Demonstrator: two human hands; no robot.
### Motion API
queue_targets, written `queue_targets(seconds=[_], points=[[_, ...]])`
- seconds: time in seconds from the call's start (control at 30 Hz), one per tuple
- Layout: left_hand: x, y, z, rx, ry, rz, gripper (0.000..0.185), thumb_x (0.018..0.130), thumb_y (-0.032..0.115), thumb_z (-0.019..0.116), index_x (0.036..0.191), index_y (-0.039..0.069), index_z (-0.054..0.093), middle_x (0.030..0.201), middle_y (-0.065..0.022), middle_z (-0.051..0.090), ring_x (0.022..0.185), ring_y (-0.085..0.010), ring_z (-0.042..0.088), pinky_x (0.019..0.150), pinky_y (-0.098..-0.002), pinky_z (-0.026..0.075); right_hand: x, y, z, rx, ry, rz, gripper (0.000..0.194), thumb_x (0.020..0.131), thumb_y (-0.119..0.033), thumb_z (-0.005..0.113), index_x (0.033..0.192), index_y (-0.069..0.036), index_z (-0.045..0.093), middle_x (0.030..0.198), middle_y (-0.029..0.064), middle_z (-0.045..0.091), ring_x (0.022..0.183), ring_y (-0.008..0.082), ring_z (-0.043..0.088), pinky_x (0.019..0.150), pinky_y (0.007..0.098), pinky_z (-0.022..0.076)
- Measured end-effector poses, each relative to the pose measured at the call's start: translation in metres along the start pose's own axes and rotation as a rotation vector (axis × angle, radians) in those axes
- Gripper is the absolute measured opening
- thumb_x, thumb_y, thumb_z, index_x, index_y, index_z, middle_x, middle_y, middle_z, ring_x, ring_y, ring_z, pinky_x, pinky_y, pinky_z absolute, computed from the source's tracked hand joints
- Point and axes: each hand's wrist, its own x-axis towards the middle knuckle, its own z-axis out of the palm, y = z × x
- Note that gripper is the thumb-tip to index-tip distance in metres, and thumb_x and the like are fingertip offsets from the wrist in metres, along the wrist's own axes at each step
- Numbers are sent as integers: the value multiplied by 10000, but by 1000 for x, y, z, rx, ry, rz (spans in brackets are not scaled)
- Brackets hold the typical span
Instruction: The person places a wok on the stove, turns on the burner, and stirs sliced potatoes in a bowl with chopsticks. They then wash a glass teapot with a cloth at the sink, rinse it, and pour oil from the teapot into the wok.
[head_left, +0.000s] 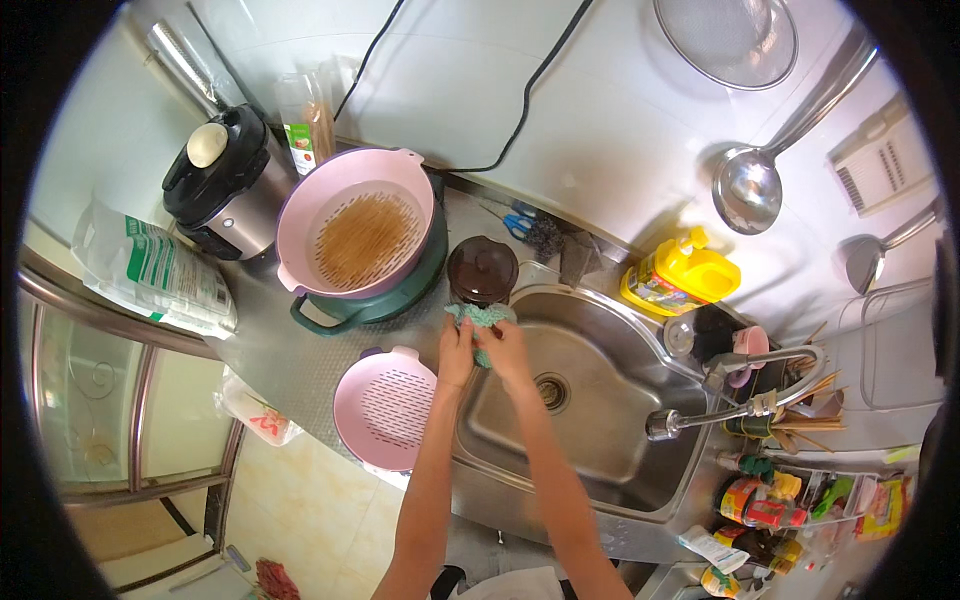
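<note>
My left hand (454, 351) and my right hand (507, 349) are close together at the left rim of the stainless steel sink (585, 439). Between them they grip a green textured cloth (487, 316), bunched up, with one end hanging below my fingers. Directly beyond the cloth stands a dark brown lidded pot (482, 266), and the cloth covers its near side. A small dark part shows by my right fingers; whether it is the pot's handle I cannot tell. To the left of my forearm sits a pink slotted colander (390, 409) on the counter.
A pink strainer basin (296, 210) with brown strands in water rests on a green pot (319, 319). Behind are blue-handled scissors (519, 222) and a steel-wool scourer (545, 238). A yellow detergent jug (679, 274) stands beyond the sink; the faucet (720, 416) reaches over its right side.
</note>
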Motion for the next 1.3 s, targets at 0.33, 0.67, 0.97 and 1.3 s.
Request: queue_targets(seconds=[0.33, 0.67, 0.97, 1.3], points=[[3, 3, 39, -66, 393, 39, 330, 834, 264, 514, 879, -59, 566, 715, -147, 585, 648, -191, 504, 633, -323, 409, 52, -95, -23, -629, 7, -654, 223, 729, -103, 608, 932, -11, 599, 819, 150, 516, 755, 317, 525, 662, 375, 423], [-7, -75, 55, 39, 340, 241, 208, 789, 131, 523, 804, -76, 513, 596, -170, 510, 516, -304, 449, 543, -381, 380, 67, -88, -25, -795, -159, -701, 236, 727, -103, 609, 946, -14, 603, 813, 146, 511, 745, 323, 523, 669, 369, 422], [-16, -103, 53, 10, 263, 225, 212, 719, -50, 452, 927, -72, 486, 840, -254, 512, 781, -430, 470, 710, -430, 382, 69, -89, -26, -801, -197, -697, 244, 727, -116, 611, 953, -22, 607, 815, 146, 512, 755, 322, 523, 672, 373, 423], [-26, -90, 43, 26, 252, 158, 195, 789, 35, 455, 946, -77, 485, 845, -225, 530, 760, -344, 497, 710, -369, 399, 71, -85, -26, -825, -163, -671, 241, 716, -123, 619, 930, -11, 610, 815, 144, 512, 761, 322, 529, 681, 370, 431]])
